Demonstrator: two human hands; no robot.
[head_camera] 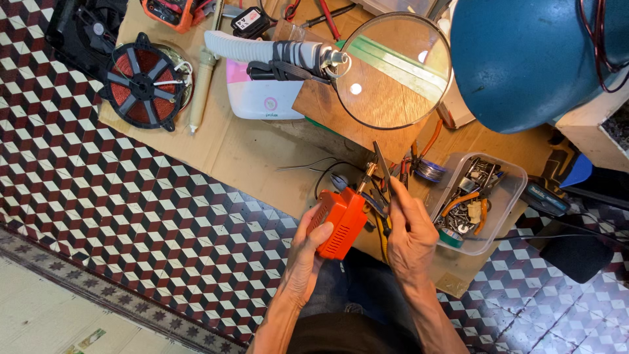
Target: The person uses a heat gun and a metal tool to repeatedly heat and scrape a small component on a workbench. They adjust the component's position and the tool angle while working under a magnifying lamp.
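The orange tool [339, 223] sits in the left hand [304, 252], whose fingers are wrapped around its body, holding it above the near edge of the cardboard surface [249, 154]. A brass tip at the tool's top end points away from the person. Just right of the tool, the right hand [409, 236] has its fingers closed on thin pliers [383, 172], whose dark tips rise beside the brass tip; whether the two touch is hard to tell from this view.

Right of the tool lies a clear plastic tray [508, 196] full of small metal parts and bits of wire, with a solder coil [430, 170] at its far corner. Beyond the tool stands a round magnifier [393, 69] on a white flexible neck, over a wooden board [341, 111]. Left of the board is a white box [262, 98]. Well to the far left of the tool lies a black-framed copper coil [141, 82]. A blue lamp shade [531, 59] hangs at the far right. The patterned tile floor [131, 216] spreads to the tool's left.
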